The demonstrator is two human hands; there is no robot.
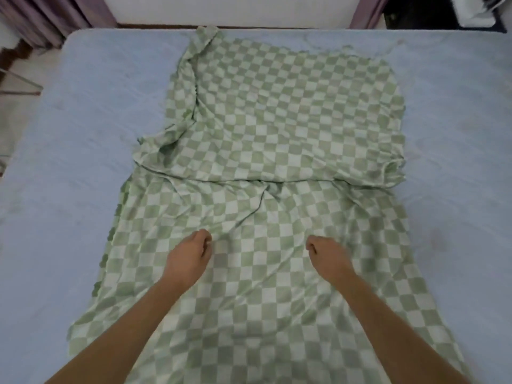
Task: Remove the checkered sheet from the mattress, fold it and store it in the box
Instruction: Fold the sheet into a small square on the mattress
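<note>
The checkered sheet [277, 120] lies on the pale blue mattress [83, 134], running from top centre of the frame to the bottom edge. Its upper part forms a second layer over the lower part, and that layer's edge crosses mid-frame. Your left hand [191, 253] and right hand [325, 252] are positioned over the sheet at lower centre with fingers curled. Whether either hand pinches fabric cannot be determined.

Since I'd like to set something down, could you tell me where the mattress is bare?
The mattress is bare in a wide band left of the checkered sheet and another right of it. The middle is crowded: the sheet, with the left hand and right hand over it.
</note>
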